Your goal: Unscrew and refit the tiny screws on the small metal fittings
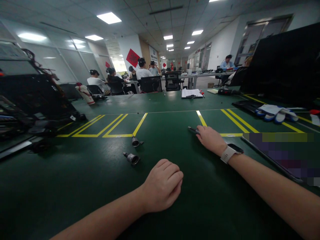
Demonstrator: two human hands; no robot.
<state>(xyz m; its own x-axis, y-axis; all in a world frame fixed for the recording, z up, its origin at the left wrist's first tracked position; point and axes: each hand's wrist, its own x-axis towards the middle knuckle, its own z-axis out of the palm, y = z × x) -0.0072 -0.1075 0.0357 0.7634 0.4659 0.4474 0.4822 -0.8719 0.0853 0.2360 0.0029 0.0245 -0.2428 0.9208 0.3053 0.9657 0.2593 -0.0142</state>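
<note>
My left hand (163,186) rests on the green table (100,186) as a loose fist. Its fingers are curled, and I cannot see whether anything is inside. My right hand (210,138), farther forward and to the right, has its fingers closed on a slim dark tool (193,130). The tool's front end points left and its rear is hidden in the hand. To the left of my hands lie two metal cup-ended parts with narrow stems, a nearer part (132,159) and a farther part (135,141). A tiny metal piece (142,142) lies beside the farther one.
Yellow tape (117,135) marks the table. A clipboard with paper (192,93) lies at the far edge. On the right are work gloves (276,113), a dark screen (285,63) and a partly blurred tablet-like slab (272,158). Black equipment (37,100) stands left. Several people sit beyond.
</note>
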